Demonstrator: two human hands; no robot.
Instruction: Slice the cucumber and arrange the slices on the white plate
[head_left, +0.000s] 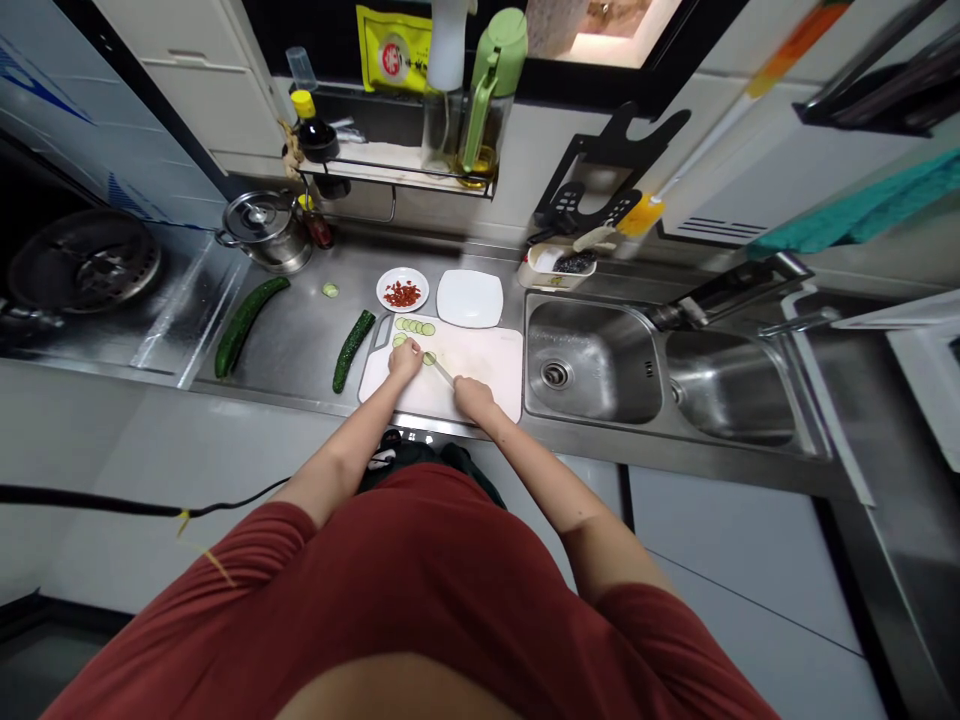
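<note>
- Head view: the knife [442, 371] lay aslant over the board, its long blade going away from the right hand [472, 398] and toward the left.
- A green slice [429, 359] was by the tip, between the hands, nearer the left hand [406, 360].
- The right hand was curled around the knife's handle. The left hand's fingers were bunched up, but I can't tell if they pinched anything.
- More round slices [415, 327] sat in a row just past the left hand.
- The white board [487, 365] had bare room on the right, past the knife. Its near edge ran by the counter's front.
- A square plate [470, 298] and a round plate [385, 290] with red bits [403, 293] were behind it.
- A short cucumber [352, 350] lay left of the board, and a sink [592, 360] was just right.
</note>
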